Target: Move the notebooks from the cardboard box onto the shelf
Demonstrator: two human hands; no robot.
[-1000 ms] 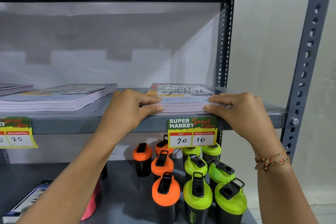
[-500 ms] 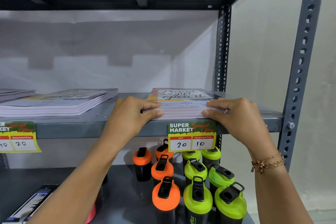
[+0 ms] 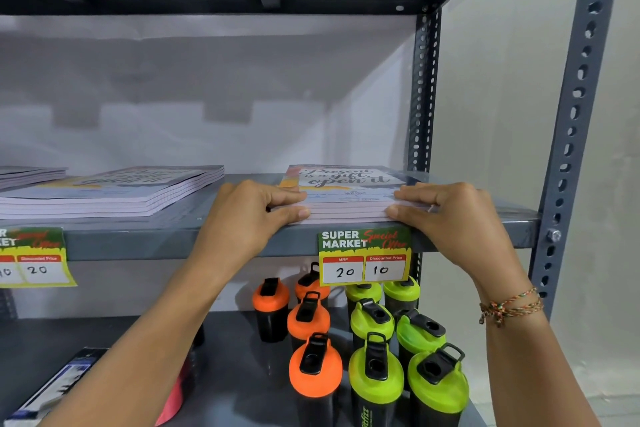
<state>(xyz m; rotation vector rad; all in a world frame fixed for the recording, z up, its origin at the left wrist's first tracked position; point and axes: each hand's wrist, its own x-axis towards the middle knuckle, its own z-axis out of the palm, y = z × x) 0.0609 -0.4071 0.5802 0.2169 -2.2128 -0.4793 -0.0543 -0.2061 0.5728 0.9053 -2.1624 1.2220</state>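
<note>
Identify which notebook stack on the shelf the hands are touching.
The right-hand stack, above the 20/10 price tag; left hand and right hand flank it. The other stacks lie untouched.

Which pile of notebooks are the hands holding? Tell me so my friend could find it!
Look at the grey metal shelf with notebooks on top and bottles below. Go to its right end, above the price tag reading 20 and 10. That notebook stack is the one squeezed between the left hand and the right hand; the other piles lie untouched.

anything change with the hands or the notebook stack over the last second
Nothing visibly changed. Both the left hand and right hand still hold the ends of the notebook stack at the front edge of the shelf; only the camera shifted slightly.
</note>
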